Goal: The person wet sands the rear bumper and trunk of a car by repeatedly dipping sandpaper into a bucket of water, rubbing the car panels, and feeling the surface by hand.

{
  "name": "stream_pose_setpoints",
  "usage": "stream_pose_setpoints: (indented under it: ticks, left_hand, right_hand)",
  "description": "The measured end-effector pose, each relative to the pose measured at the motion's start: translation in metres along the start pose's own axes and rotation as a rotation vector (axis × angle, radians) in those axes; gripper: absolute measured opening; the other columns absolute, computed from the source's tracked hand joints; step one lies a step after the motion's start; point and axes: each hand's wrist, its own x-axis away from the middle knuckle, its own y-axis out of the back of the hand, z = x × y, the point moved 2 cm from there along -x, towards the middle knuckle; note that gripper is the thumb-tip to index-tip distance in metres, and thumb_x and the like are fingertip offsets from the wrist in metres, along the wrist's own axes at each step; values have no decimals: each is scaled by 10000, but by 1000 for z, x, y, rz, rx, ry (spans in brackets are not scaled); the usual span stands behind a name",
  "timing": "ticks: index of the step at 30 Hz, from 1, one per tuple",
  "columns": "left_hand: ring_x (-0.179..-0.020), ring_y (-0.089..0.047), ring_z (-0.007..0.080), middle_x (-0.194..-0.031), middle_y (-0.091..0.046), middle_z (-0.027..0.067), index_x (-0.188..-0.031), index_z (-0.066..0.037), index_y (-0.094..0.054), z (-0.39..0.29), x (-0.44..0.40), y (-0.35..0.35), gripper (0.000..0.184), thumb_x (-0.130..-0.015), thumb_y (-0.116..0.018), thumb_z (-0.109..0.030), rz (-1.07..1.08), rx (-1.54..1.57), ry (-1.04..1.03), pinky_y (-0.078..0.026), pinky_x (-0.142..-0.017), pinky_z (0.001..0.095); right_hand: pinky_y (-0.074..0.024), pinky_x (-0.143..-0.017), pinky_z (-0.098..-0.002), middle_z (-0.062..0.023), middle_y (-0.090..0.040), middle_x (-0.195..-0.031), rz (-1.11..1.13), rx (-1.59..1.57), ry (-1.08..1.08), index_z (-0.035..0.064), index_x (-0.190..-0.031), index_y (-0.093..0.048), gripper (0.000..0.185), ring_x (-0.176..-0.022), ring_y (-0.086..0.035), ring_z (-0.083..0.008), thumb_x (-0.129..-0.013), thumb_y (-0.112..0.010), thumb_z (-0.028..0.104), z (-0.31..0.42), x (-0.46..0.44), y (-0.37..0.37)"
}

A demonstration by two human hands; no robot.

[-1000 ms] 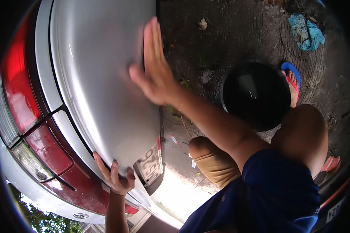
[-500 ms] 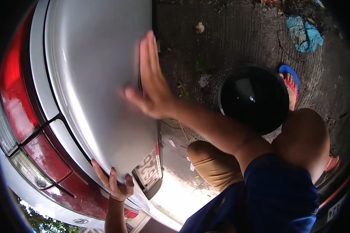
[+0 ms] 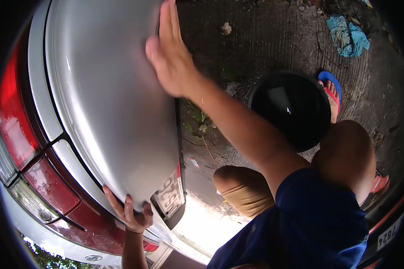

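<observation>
The silver rear bumper (image 3: 107,107) of a car fills the left of the view. My right hand (image 3: 175,62) lies along the bumper's lower edge near the top, its fingers stretched out and the thumb apart. I see nothing held in it, though its palm side is partly hidden. My left hand (image 3: 131,215) rests on the bumper below the tail light, fingers spread and touching the surface, beside the license plate (image 3: 168,197). A black bucket (image 3: 292,107) with a shiny, reflecting surface inside stands on the ground to the right of my right forearm.
Red and clear tail lights (image 3: 54,184) line the car's left side. A crumpled blue cloth (image 3: 348,36) lies on the rough concrete (image 3: 256,40). My foot in a blue slipper (image 3: 334,85) is beside the bucket. Another vehicle's plate (image 3: 388,235) shows at the lower right.
My right hand has slid upward in the view along the bumper's lower edge. My left hand has stayed in its place on the bumper. The view has shifted slightly.
</observation>
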Motion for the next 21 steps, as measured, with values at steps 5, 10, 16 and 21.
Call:
stream_pose_setpoints:
  ticks: [5, 10, 16, 21]
  left_hand:
    - [-1550, -207, 608, -1681, -144, 412, -1667, -174, -324, 0, -4, -2, 698, -1041, -598, -319, -33, 12, -35, -311, -1199, 691]
    - [-1546, -206, 618, -1669, -157, 427, -1649, -186, -353, 0, 0, -1, 666, -1047, -580, -357, -28, -7, -12, -325, -1190, 699]
    - [-1543, -212, 618, -1670, -157, 419, -1652, -167, -339, 2, -4, -1, 675, -1051, -585, -350, -34, 14, -31, -319, -1199, 695]
    - [-1543, -225, 611, -1674, -146, 419, -1661, -170, -325, 3, -3, -2, 694, -1057, -591, -382, -28, 1, -43, -319, -1201, 684]
  right_hand:
    - [-93, -1322, -519, -351, 17, -1729, 32, 268, 137, -62, -1672, -7, 1042, -1628, 2, -463, -1060, -405, 681, 36, 64, -31]
    - [-106, -1326, -482, -351, 6, -1729, -54, 212, 43, -94, -1659, -49, 1061, -1626, -71, -461, -1053, -400, 703, 19, -16, -6]
    - [-204, -1309, -501, -339, -44, -1731, 29, 395, 149, -25, -1681, -28, 1058, -1620, -131, -441, -1040, -421, 719, 37, 19, -13]
    - [-235, -1301, -499, -296, -86, -1746, 126, 422, 125, -31, -1680, -53, 1098, -1601, -194, -444, -1017, -433, 758, 63, 63, -32]
